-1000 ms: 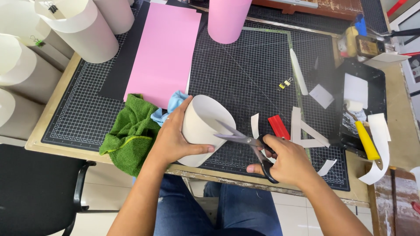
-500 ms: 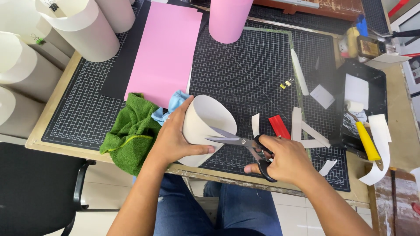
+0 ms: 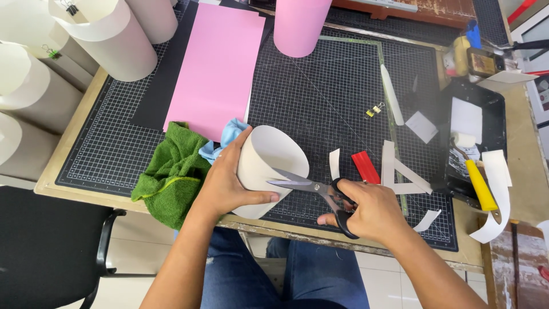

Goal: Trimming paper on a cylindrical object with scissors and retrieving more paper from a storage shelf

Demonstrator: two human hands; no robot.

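Left hand (image 3: 226, 186) wraps around a rolled cream paper tube (image 3: 264, 171) at the near edge of the black cutting mat (image 3: 320, 97). Right hand (image 3: 372, 212) grips black-handled scissors (image 3: 320, 189), blades parted across the tube's open rim. A green towel (image 3: 171, 171) lies just left.

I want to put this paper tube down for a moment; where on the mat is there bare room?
Bare cutting mat lies between the pink sheet and the white stick, below the pink roll. Crowded: paper strips right of the scissors; green towel by the left hand.
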